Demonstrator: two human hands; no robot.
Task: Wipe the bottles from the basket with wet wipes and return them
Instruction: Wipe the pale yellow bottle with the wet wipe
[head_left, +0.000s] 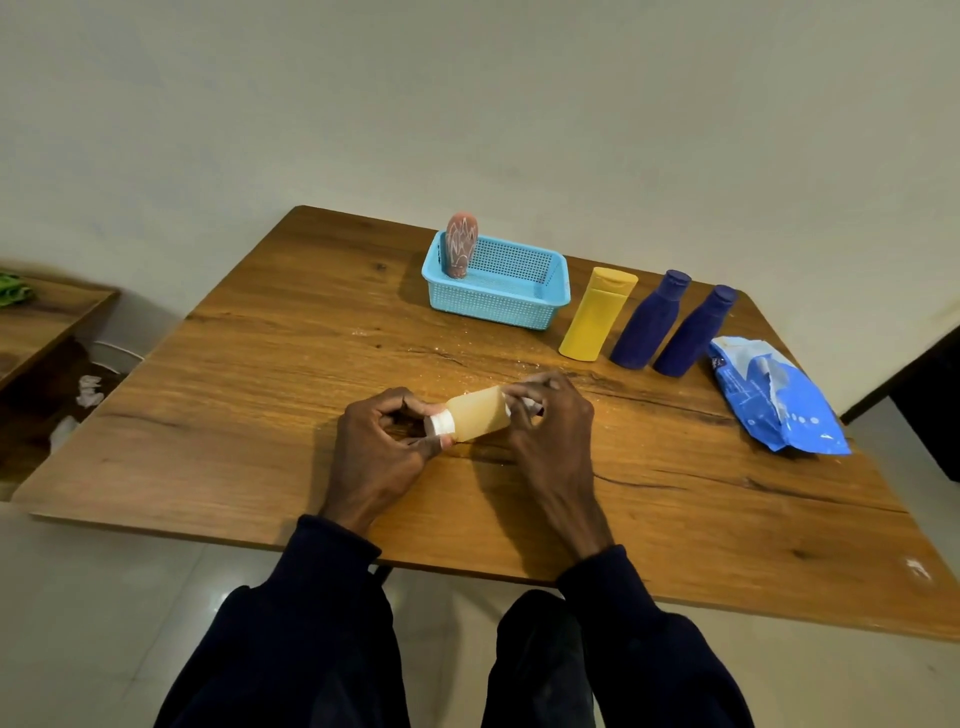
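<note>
Above the tabletop (260, 415), well short of the basket (493, 304), my left hand (376, 452) pinches the cap end and my right hand (553, 436) curls round the base of the bottle (480, 413), with what looks like a wipe (531, 405); probably light, stiff plastic, slick once wet; best held by its ends.

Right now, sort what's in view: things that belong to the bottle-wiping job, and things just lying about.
Job: pale bottle in left hand and right hand; white wipe; blue basket; pink bottle inside; yellow bottle; left blue bottle; right blue bottle; wipes pack.
Lying about: side shelf; green thing on it; white scraps below.
</note>
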